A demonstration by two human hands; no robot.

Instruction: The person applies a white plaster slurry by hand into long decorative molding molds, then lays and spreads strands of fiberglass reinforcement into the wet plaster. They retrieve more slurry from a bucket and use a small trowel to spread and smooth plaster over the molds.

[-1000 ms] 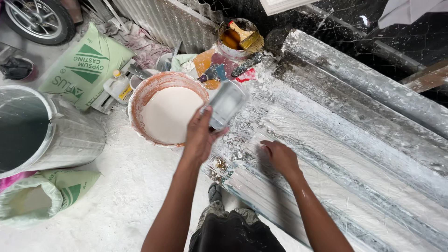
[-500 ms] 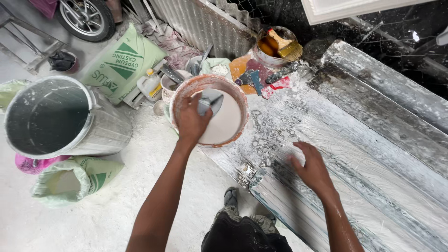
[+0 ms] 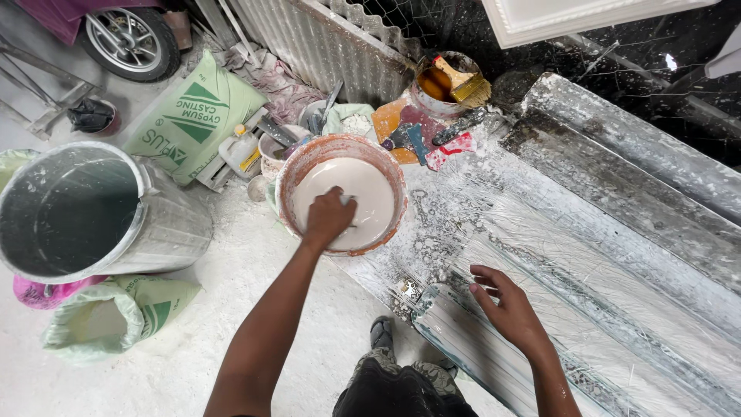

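My left hand [image 3: 328, 216] reaches into an orange-rimmed bowl [image 3: 305, 166] of white plaster. Its fingers are curled on a pale scoop that is almost wholly hidden under the hand. My right hand [image 3: 509, 309] is spread open, fingers apart, and rests on the near end of a long ridged mould [image 3: 617, 262] coated with wet plaster and loose fibres. It holds nothing. The bowl stands at the mould's left end, on the white-dusted floor.
A large metal drum [image 3: 69, 208] lies at the left, with green sacks [image 3: 116, 316] below it and a green plaster bag [image 3: 193, 123] behind. A tub with a brush [image 3: 444, 85], hand tools [image 3: 432, 139] and a wheel [image 3: 127, 35] are at the back. My shoe [image 3: 382, 333] is below.
My left hand has carried the scoop from the mould's edge over the bowl and down into the plaster. My right hand has slid along the mould and spread open.
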